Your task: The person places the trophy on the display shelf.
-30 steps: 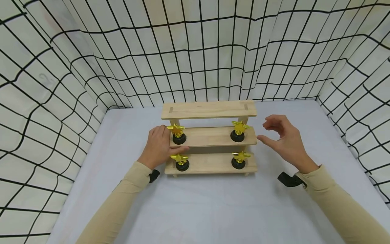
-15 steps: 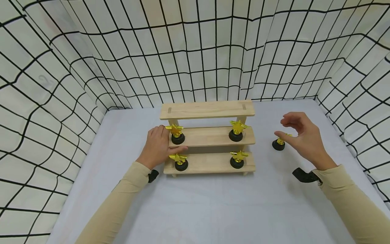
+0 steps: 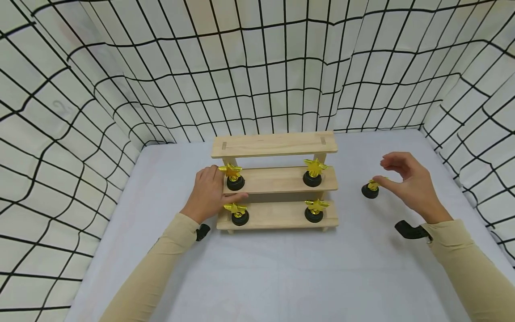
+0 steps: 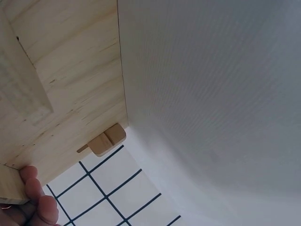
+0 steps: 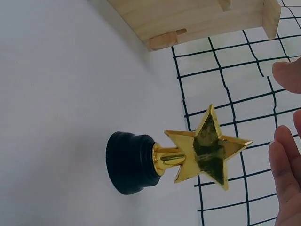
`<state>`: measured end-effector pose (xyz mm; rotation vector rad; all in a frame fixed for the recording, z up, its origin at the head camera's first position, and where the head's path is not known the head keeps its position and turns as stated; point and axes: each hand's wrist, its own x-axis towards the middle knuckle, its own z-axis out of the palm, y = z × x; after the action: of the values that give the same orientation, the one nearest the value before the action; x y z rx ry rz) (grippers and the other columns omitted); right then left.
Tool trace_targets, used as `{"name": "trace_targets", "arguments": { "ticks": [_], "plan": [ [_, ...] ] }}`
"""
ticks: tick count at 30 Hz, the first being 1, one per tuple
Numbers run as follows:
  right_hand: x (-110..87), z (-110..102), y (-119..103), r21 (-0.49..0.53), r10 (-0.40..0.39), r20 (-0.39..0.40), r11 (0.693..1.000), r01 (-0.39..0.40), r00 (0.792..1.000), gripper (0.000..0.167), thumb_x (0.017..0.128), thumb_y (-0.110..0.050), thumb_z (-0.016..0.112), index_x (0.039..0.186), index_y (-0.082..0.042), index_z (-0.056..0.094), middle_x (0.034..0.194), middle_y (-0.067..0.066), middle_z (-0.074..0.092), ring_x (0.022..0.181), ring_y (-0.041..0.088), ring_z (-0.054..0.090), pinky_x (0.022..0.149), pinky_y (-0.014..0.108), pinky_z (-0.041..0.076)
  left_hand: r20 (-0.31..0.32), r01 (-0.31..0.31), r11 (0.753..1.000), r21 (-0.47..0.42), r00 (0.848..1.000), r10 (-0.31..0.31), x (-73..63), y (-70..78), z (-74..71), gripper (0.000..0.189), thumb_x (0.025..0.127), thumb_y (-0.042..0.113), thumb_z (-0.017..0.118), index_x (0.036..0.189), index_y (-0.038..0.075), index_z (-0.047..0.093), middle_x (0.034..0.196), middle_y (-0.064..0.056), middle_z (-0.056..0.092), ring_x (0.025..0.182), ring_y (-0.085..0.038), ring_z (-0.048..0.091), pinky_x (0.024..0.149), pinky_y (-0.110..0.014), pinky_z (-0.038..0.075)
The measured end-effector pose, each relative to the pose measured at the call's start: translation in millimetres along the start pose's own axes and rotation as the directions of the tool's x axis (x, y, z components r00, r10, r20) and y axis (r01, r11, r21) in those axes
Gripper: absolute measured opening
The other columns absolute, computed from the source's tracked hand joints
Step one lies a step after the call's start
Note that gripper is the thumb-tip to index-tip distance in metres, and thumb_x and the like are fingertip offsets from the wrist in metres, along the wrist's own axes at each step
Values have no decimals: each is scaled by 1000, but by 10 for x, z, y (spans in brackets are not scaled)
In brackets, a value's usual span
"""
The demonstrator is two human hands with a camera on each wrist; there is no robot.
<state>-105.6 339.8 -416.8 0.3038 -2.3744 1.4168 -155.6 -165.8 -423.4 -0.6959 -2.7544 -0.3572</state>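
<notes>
A three-tier wooden display shelf (image 3: 277, 180) stands on the white table. My left hand (image 3: 206, 192) grips the left end of its middle tier; in the left wrist view, fingertips (image 4: 35, 190) curl round the wood. To the right of the shelf, a gold star trophy (image 3: 370, 191) with a black base stands upright on the table. My right hand (image 3: 414, 188) hovers just right of it, thumb and fingers spread in a curve. In the right wrist view a gap separates the trophy's star (image 5: 207, 148) from these fingers, which hold nothing.
Star trophies stand at both ends of two tiers: middle left (image 3: 235, 182), middle right (image 3: 312, 179), bottom left (image 3: 239, 217) and bottom right (image 3: 314, 214). Black netting (image 3: 285, 71) over white walls encloses the table at the back and sides.
My right hand has moved right, away from the shelf, and the trophy on the table has come into sight beside it. The left hand keeps its grip on the shelf.
</notes>
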Motion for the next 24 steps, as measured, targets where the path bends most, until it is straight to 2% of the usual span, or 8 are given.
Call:
{"name": "trace_targets", "arguments": {
  "ticks": [5, 11, 16, 21, 24],
  "plan": [
    [-29, -9, 114, -6, 41, 12, 999, -41, 999, 61, 76, 15, 83, 128, -3, 57, 116, -9, 61, 106, -3, 61, 95, 6, 47, 2, 1, 1000, 1, 1000, -1, -3, 1, 1, 105, 76, 101, 21, 94, 2, 53, 87, -9, 45, 87, -28, 45, 93, -49, 39],
    [-63, -20, 254, -2, 92, 37, 996, -92, 995, 61, 77, 13, 83, 130, 2, 55, 116, -9, 61, 106, -2, 61, 94, 4, 46, 15, 5, 1000, -4, 1000, -5, -7, -3, -9, 101, 77, 100, 25, 90, 4, 52, 88, -9, 46, 88, -28, 46, 95, -49, 39],
    [-104, -17, 366, 8, 145, 64, 989, -146, 987, 62, 79, 7, 85, 132, 0, 54, 118, -6, 60, 107, 0, 61, 94, 4, 47, 19, 15, 1000, -14, 1000, -14, -10, -4, -3, 101, 76, 101, 26, 89, 4, 52, 88, -9, 47, 89, -28, 47, 96, -50, 39],
    [-165, 24, 489, -8, 193, 71, 981, -193, 979, 63, 81, 2, 85, 135, -2, 53, 119, -11, 59, 106, -5, 60, 95, 2, 45, 8, -1, 1000, -9, 1000, 1, -18, -8, 7, 104, 78, 100, 26, 95, 2, 55, 89, -9, 48, 89, -29, 47, 96, -50, 39],
    [-200, 50, 555, -9, 219, 75, 976, -219, 973, 65, 81, 1, 86, 137, -2, 52, 120, -14, 58, 105, -7, 61, 95, 2, 45, 0, -13, 1000, -5, 1000, 13, -16, -15, 11, 102, 79, 98, 31, 96, 1, 55, 88, -9, 47, 88, -28, 46, 95, -50, 39]
  ]
}}
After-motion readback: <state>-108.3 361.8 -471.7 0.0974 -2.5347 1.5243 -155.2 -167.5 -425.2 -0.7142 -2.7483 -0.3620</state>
